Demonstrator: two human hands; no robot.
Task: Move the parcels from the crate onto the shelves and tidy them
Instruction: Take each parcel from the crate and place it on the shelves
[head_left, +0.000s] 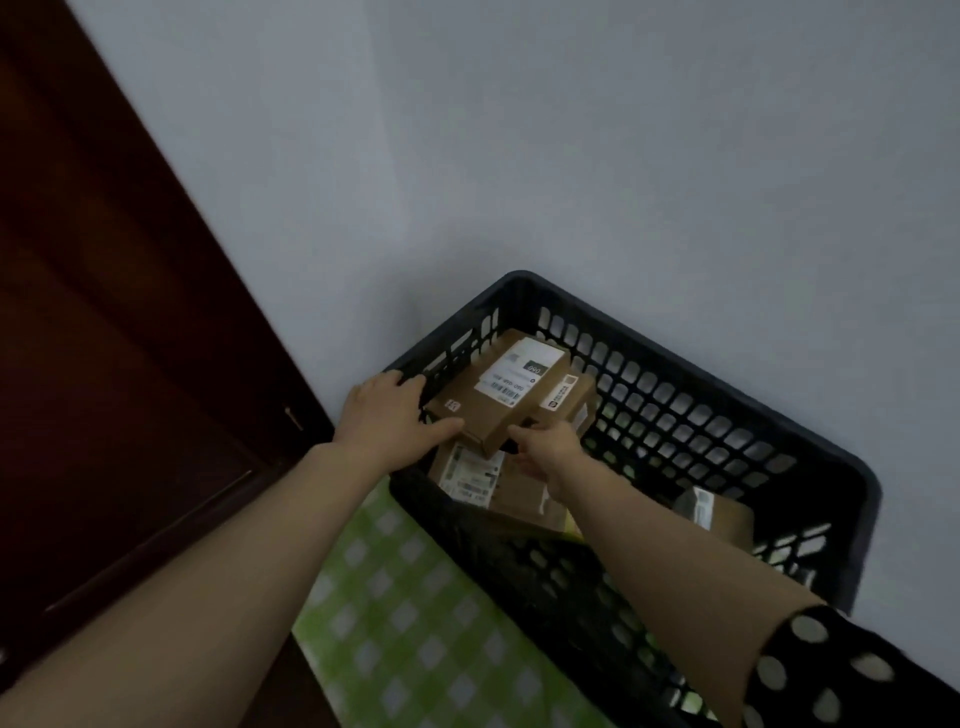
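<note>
Four parcels (470, 475) at least show in black crate (524, 285); no shelves in sight. Top parcel (498, 395) sits tilted on pile, so both hands take it. Left hand (387, 415) clasps left end, thumb along near edge. Right hand (545, 447) pinches near right corner. Lift-out looks imminent. Crate rests on green checked cloth (415, 597), against grey wall (571, 156), beside dark door (104, 364).

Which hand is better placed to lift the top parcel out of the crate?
Probably left: the left hand spans one end of the top parcel, thumb along its near edge; the right hand pinches only a near corner.
</note>
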